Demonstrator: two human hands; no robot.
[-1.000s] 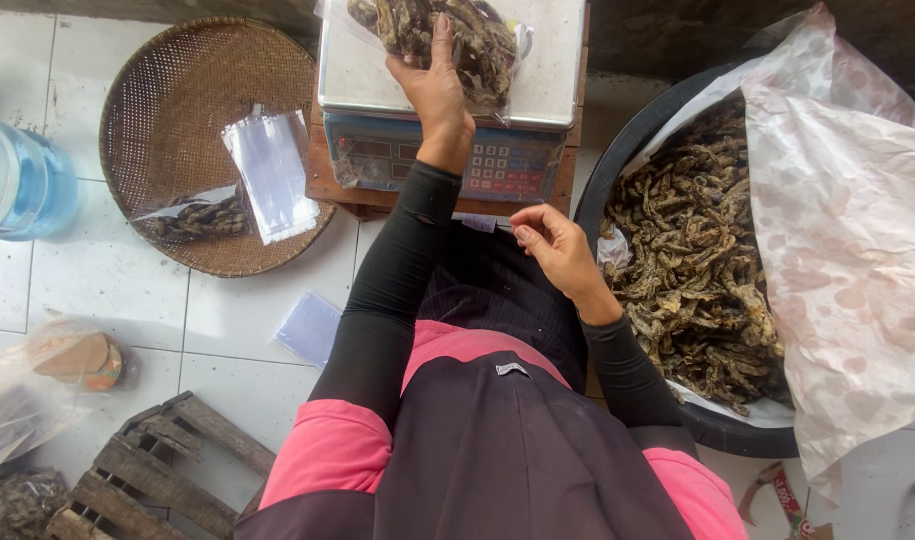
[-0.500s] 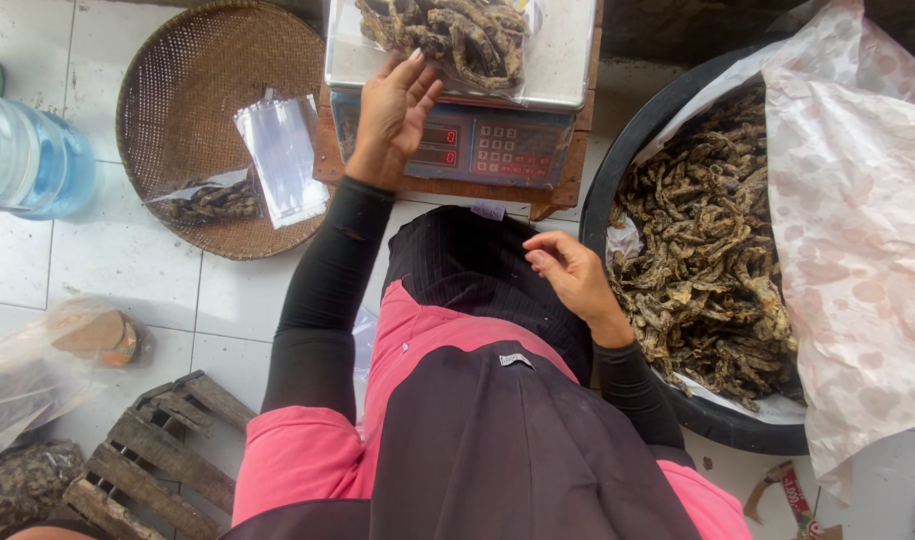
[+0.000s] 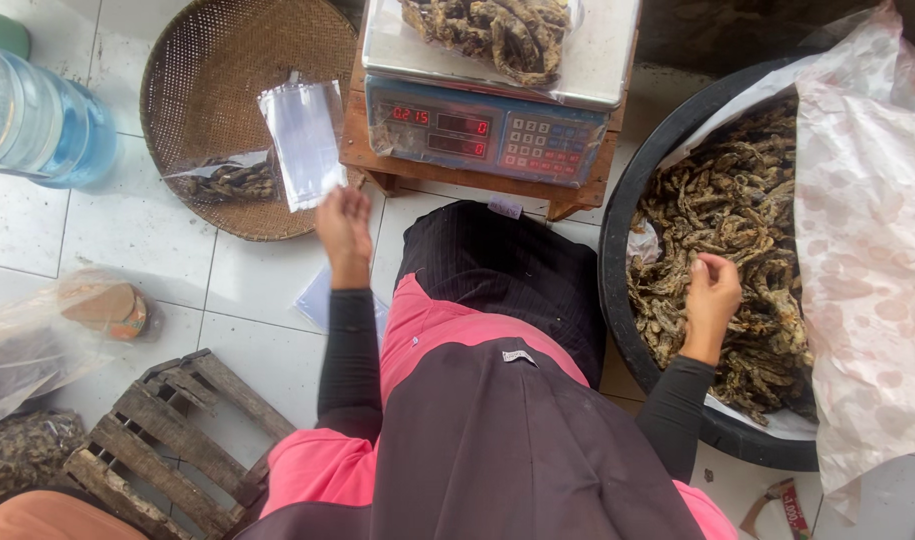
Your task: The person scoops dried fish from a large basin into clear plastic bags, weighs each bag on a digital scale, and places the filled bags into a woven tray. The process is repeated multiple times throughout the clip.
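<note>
While the right hand digs in the tub, this is how things lie:
Dried fish (image 3: 737, 220): heaped in the black tub (image 3: 617, 250), at the person's right; more sits in a clear bag on the scale (image 3: 497, 95).
Right hand (image 3: 712, 295): fingers curled down into the heap, pinching a few pieces.
Left hand (image 3: 345, 225): loose, fingers released, empty, just below the empty bags (image 3: 302, 140).
Bags: lying over the rim of the woven tray (image 3: 192, 60), beside a filled packet (image 3: 232, 180).
Scale: on a small wooden stool (image 3: 377, 160), display lit.
Liner (image 3: 867, 250): pink-flecked plastic, folded back over the tub's far side.
Risk: brittle pieces may drop from a loose pinch onto the floor tiles (image 3: 267, 290); a careless brush may slide the bags off the tray.
</note>
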